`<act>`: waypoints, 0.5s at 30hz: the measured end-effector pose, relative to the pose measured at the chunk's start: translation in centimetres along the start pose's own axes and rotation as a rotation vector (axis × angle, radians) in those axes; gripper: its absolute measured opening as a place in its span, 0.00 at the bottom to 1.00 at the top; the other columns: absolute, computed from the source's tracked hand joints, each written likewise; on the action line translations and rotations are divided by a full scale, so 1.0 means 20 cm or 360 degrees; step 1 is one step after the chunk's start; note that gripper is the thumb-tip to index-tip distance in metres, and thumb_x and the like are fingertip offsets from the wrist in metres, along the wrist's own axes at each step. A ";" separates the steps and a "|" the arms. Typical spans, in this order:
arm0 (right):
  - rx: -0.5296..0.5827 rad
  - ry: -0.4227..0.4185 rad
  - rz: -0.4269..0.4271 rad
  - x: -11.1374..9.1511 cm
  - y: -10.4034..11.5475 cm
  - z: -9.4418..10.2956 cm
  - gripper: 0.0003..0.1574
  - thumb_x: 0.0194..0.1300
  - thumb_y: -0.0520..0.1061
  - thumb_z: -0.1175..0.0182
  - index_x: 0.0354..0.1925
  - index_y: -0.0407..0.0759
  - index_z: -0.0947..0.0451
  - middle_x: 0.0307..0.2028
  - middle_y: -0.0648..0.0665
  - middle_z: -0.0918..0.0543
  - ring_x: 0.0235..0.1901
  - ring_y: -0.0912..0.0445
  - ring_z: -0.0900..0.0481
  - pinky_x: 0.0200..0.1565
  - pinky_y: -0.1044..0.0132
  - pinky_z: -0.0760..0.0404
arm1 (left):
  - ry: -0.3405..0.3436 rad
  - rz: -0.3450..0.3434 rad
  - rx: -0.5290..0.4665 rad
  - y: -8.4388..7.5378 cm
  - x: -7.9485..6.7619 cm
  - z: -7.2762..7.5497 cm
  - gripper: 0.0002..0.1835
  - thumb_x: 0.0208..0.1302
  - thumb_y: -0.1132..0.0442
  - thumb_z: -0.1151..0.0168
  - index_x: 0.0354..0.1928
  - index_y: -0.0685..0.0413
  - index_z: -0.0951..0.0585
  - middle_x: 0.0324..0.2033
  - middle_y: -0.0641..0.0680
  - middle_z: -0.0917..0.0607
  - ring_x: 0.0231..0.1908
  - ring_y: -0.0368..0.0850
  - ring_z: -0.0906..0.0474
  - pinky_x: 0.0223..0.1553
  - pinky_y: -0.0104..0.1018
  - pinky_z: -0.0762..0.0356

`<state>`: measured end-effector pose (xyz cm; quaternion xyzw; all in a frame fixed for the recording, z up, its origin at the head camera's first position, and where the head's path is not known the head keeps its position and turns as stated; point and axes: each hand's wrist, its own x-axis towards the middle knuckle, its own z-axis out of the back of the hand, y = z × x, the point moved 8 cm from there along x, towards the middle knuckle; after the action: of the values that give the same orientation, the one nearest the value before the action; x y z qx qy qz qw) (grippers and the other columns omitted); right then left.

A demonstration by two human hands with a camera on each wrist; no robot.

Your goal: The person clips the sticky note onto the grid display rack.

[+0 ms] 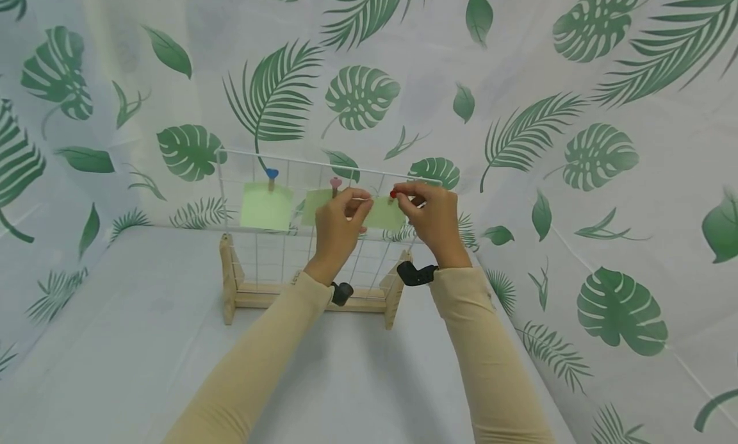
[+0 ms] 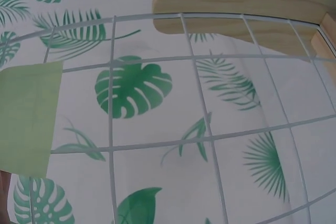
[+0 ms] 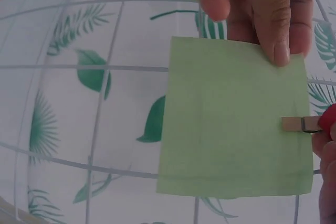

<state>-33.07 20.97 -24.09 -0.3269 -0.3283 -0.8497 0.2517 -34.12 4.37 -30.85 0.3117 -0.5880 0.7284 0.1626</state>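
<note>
My left hand pinches the upper left part of a light green square of paper against the white wire grid, its thumb pressed on the paper's edge in the right wrist view. At that paper's top edge, my right hand pinches a small wooden clothespin with a red top. The clothespin's tip overlaps the front of the paper. To the left hang two more green papers: one under a blue heart clothespin, the other under a pink one, partly behind my left hand.
The wire grid stands upright in a wooden base with a left foot and a right foot on a white-covered table. Behind and right hangs a leaf-printed cloth. Each wrist wears a black camera.
</note>
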 end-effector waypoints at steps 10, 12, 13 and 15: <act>0.0096 -0.0477 0.0214 -0.07 -0.02 0.05 0.03 0.67 0.27 0.30 0.39 0.29 0.11 0.34 0.33 0.09 0.22 0.41 0.15 0.35 0.84 0.28 | -0.0041 -0.0278 0.0251 -0.04 -0.05 0.03 0.13 0.70 0.72 0.27 0.54 0.62 0.13 0.44 0.61 0.07 0.41 0.56 0.07 0.43 0.50 0.10; 0.0138 -0.0508 0.0234 -0.10 -0.04 0.06 0.04 0.66 0.26 0.30 0.39 0.29 0.11 0.34 0.33 0.09 0.24 0.41 0.15 0.37 0.84 0.26 | -0.0052 -0.0355 0.0304 -0.04 -0.07 0.04 0.12 0.70 0.71 0.28 0.53 0.61 0.12 0.43 0.60 0.06 0.40 0.55 0.07 0.40 0.48 0.10; 0.0153 -0.0517 0.0234 -0.11 -0.06 0.06 0.04 0.66 0.26 0.30 0.39 0.29 0.11 0.34 0.33 0.09 0.24 0.40 0.15 0.37 0.83 0.26 | -0.0058 -0.0391 0.0338 -0.04 -0.08 0.05 0.11 0.70 0.71 0.28 0.53 0.61 0.12 0.42 0.60 0.06 0.39 0.54 0.07 0.37 0.47 0.11; 0.0181 -0.0532 0.0219 -0.15 -0.08 0.07 0.04 0.67 0.26 0.31 0.40 0.28 0.12 0.35 0.33 0.09 0.27 0.40 0.14 0.40 0.82 0.24 | -0.0079 -0.0457 0.0421 -0.03 -0.11 0.07 0.10 0.70 0.68 0.28 0.52 0.59 0.11 0.39 0.58 0.06 0.35 0.51 0.07 0.32 0.44 0.12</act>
<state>-31.55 23.63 -26.11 -0.4705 -0.3899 -0.7444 0.2691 -31.65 3.53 -31.68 0.4290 -0.4404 0.7608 0.2078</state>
